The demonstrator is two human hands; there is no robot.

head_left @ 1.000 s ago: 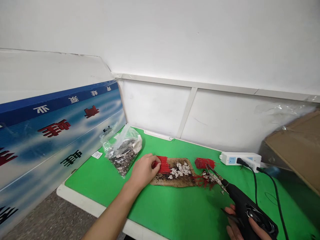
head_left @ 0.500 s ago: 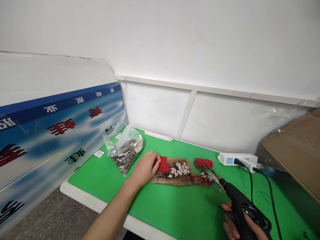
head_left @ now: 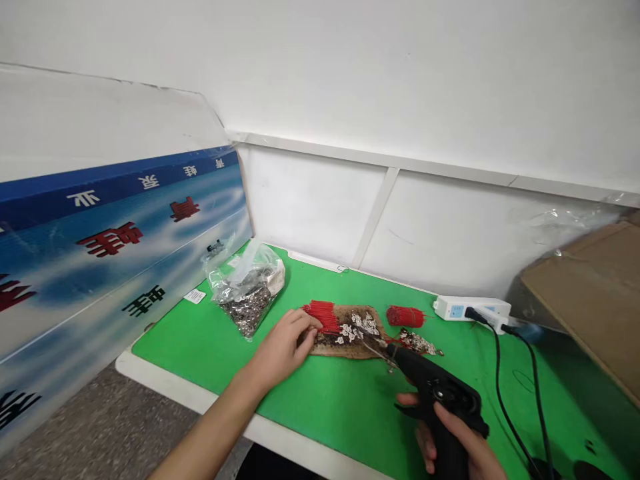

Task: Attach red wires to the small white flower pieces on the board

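My right hand (head_left: 440,433) grips a black soldering gun (head_left: 435,387), its metal tip over the small metal tabs (head_left: 367,325) on a scorched brown board (head_left: 325,349). A row of red wires (head_left: 323,316) lies on the board's left part. My left hand (head_left: 287,343) rests at the left edge of these wires, fingers stretched over them and thumb apart. A tied bundle of red wires (head_left: 405,316) lies beyond the board to the right. Beside the gun's nose is a pile of metal tabs with red wires attached (head_left: 417,342).
A clear plastic bag of small metal parts (head_left: 247,303) stands at the left on the green tabletop (head_left: 320,397). At the right are a white power strip (head_left: 457,308) with plugged-in black cables (head_left: 537,393) and a cardboard box (head_left: 585,287). A printed panel (head_left: 125,240) borders the left side.
The soldering gun has moved left in my right hand, from the wired tab pile to the tabs on the board. My left hand's fingers have shifted slightly, and the view has tilted a little.
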